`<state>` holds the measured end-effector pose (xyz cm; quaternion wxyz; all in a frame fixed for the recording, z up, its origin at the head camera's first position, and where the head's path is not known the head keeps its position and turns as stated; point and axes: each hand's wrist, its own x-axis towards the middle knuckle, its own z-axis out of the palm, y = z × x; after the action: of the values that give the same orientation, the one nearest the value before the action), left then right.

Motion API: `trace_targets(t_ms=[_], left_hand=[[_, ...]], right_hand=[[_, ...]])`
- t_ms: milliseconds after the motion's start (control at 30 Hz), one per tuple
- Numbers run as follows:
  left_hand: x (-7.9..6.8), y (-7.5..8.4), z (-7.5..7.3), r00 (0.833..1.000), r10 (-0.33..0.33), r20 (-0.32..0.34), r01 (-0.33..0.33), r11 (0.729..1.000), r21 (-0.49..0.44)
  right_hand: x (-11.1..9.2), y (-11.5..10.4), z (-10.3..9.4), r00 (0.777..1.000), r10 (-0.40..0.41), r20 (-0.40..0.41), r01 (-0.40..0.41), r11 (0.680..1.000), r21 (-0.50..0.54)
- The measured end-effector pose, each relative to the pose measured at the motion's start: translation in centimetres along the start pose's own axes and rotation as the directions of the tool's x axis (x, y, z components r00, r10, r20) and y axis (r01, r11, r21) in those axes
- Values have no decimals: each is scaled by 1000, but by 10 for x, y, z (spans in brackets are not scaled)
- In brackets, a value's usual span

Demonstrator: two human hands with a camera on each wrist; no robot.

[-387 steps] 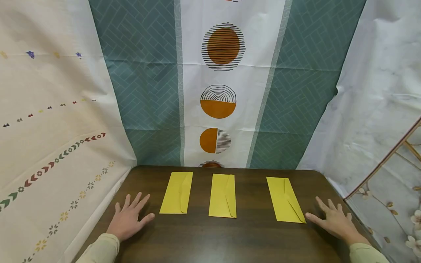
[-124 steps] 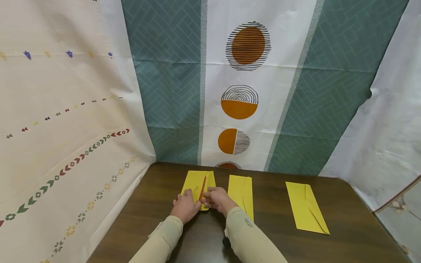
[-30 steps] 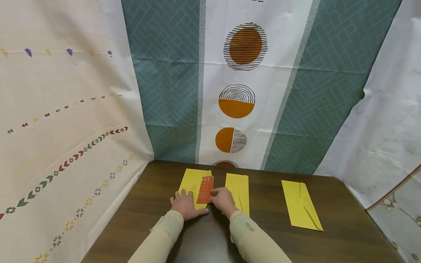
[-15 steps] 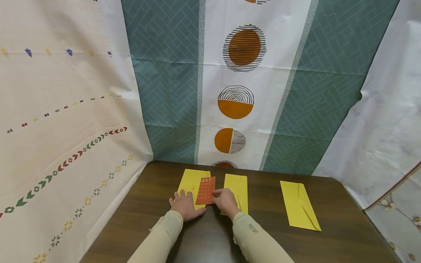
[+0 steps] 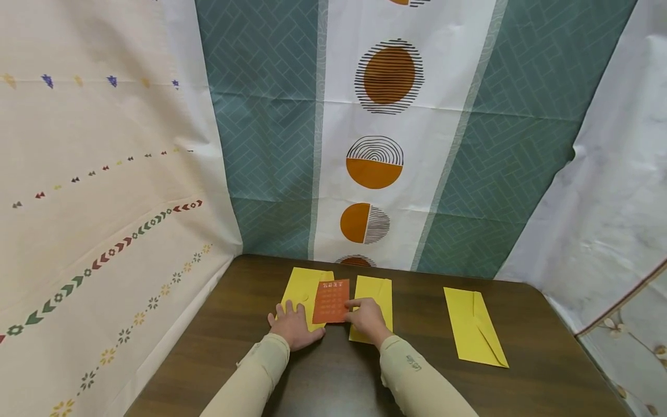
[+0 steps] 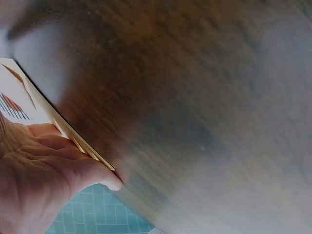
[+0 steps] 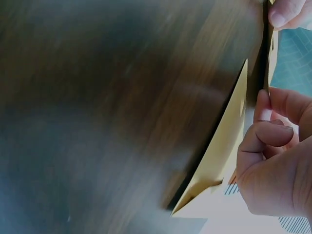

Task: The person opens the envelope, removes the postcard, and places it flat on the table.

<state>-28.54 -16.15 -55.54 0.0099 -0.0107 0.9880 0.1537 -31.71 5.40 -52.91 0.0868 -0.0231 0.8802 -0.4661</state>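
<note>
In the head view, my left hand (image 5: 294, 327) rests with fingers spread on the lower part of the left yellow envelope (image 5: 298, 282). My right hand (image 5: 367, 319) pinches the right edge of a red card (image 5: 330, 301) printed with pale characters. The card overlaps the envelope's right side and sticks out past it toward the middle yellow envelope (image 5: 385, 301), which is partly behind my right hand. The right wrist view has my right fingers (image 7: 287, 105) at an edge seen nearly side-on. In the left wrist view, my left hand (image 6: 53, 170) lies along the envelope's edge.
A third yellow envelope (image 5: 475, 326) lies apart on the right of the dark wooden table (image 5: 427, 370). Patterned cloths hang behind the table (image 5: 375, 243) and along its left (image 5: 130, 278) and right (image 5: 625, 231) sides.
Both hands came from the table's sides to the left envelope. A narrow red strip there has become a broad card, as my right hand moved rightward with it; my left hand barely shifted lately.
</note>
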Motion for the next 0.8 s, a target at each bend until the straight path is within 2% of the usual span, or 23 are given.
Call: trace_targets(t_ms=[367,800], left_hand=[[-3,0,-5,1000,8,12,-7,999,-34],[-7,0,-12,999,28,33,-26,998,-64]], right_hand=[[5,11,-16,999,17,-43,-20,998,-62],[2,8,-16,998,28,-54,-32,997,-69]])
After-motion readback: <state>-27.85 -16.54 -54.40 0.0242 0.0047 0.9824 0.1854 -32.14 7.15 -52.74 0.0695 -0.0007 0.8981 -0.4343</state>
